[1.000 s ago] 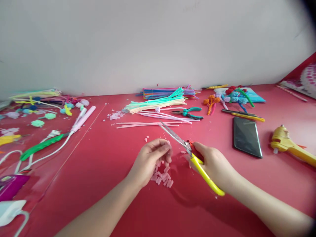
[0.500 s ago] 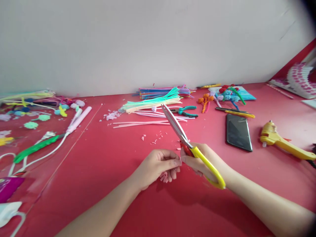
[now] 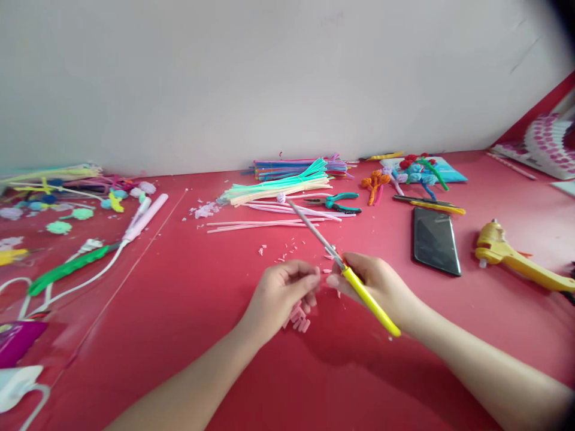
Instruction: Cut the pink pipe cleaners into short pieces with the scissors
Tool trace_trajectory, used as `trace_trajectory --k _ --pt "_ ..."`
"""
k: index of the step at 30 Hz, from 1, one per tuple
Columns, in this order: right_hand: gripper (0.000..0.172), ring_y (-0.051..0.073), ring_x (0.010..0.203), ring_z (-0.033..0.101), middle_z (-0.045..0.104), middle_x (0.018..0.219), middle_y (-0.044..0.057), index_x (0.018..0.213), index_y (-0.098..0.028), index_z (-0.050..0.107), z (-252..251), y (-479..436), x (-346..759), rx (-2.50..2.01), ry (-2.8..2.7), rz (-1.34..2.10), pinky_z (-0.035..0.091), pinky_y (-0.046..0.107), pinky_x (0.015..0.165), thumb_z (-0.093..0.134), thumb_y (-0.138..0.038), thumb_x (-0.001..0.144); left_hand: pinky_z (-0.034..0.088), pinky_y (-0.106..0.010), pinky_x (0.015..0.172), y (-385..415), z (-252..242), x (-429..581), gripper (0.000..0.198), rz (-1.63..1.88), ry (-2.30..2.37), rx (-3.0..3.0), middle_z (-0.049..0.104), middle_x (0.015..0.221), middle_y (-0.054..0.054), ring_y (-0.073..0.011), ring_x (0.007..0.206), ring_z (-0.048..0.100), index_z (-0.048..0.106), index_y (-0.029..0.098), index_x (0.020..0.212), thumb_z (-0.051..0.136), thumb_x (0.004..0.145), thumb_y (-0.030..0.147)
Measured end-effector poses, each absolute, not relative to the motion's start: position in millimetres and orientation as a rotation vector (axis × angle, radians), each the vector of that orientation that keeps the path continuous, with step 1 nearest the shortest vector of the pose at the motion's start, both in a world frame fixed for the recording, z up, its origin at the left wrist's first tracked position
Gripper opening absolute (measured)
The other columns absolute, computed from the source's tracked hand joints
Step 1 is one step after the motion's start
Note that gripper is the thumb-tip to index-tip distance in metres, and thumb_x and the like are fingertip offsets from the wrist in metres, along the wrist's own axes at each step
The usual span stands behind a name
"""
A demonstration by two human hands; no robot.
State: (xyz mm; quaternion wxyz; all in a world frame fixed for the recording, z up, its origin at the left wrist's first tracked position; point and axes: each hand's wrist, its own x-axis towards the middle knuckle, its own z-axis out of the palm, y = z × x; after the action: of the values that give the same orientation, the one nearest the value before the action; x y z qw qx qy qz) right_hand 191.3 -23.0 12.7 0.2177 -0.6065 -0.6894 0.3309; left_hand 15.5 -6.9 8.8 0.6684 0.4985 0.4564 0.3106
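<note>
My right hand (image 3: pixel 377 287) is closed around scissors (image 3: pixel 366 299) with a yellow handle, their blades pointing up and away to the left. Its fingertips are close to my left hand (image 3: pixel 287 290), a small gap apart. The left thumb and index finger press together in a pinch; anything between them is too small to make out. Short pink cut pieces (image 3: pixel 299 319) lie in a little pile on the table just under the left fingers. Smaller pink scraps (image 3: pixel 287 246) are scattered beyond both hands.
Pink pipe cleaners (image 3: pixel 260 225) and a teal bundle (image 3: pixel 287 184) lie behind, beside teal-handled pliers (image 3: pixel 336 202). A phone (image 3: pixel 435 241) and a yellow glue gun (image 3: pixel 512 257) are on the right. At left are a pink corded tool (image 3: pixel 146 216) and a green strip (image 3: pixel 72 270).
My hands have drawn apart slightly, the left moving left. The scissors have turned edge-on and dropped a little in my right hand. More of the pink pile shows.
</note>
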Motion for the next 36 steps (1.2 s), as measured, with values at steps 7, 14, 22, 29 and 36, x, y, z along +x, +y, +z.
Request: trace_trajectory --k 7,14,22,29,36 --pt "0.033 0.012 0.044 0.045 0.049 0.051 -0.003 0.071 -0.022 0.041 2 -25 197 -1.902 -2.241 0.315 0.020 0.022 0.043 0.041 -0.055 0.070 0.039 -0.018 0.045 8 10 3 0.013 1.093 1.016 0.977 0.054 0.060 0.000 -0.0064 0.049 0.048 0.057 0.013 0.077 0.057 0.070 0.024" --pt "0.029 0.014 0.045 0.049 0.052 0.053 -0.002 0.071 -0.022 0.038 -10 -29 196 -1.865 -2.357 0.223 0.019 0.023 0.043 0.038 -0.050 0.075 0.041 -0.019 0.045 9 12 2 0.008 1.174 1.013 0.957 0.050 0.057 0.001 -0.0071 0.051 0.049 0.057 0.012 0.072 0.055 0.071 0.021" --pt "0.026 0.015 0.044 0.050 0.054 0.052 -0.002 0.074 -0.021 0.041 -14 -31 196 -1.862 -2.375 0.240 0.019 0.023 0.042 0.039 -0.048 0.075 0.039 -0.017 0.043 7 11 2 0.008 1.188 0.981 0.932 0.051 0.058 0.001 -0.0064 0.050 0.048 0.058 0.013 0.074 0.055 0.072 0.021" --pt "0.026 0.014 0.042 0.049 0.053 0.050 -0.001 0.070 -0.021 0.039 -14 -31 196 -1.824 -2.394 0.205 0.018 0.024 0.042 0.039 -0.046 0.075 0.039 -0.018 0.044 7 12 2 0.008 1.175 1.006 0.890 0.051 0.058 0.002 -0.0065 0.050 0.048 0.057 0.014 0.072 0.057 0.070 0.022" --pt "0.026 0.014 0.042 0.049 0.052 0.050 -0.001 0.071 -0.021 0.038 -16 -33 196 -1.817 -2.409 0.203 0.018 0.023 0.042 0.039 -0.046 0.076 0.039 -0.018 0.043 7 13 2 0.008 1.184 1.002 0.883 0.050 0.057 0.002 -0.0064 0.050 0.047 0.057 0.014 0.072 0.057 0.070 0.022"
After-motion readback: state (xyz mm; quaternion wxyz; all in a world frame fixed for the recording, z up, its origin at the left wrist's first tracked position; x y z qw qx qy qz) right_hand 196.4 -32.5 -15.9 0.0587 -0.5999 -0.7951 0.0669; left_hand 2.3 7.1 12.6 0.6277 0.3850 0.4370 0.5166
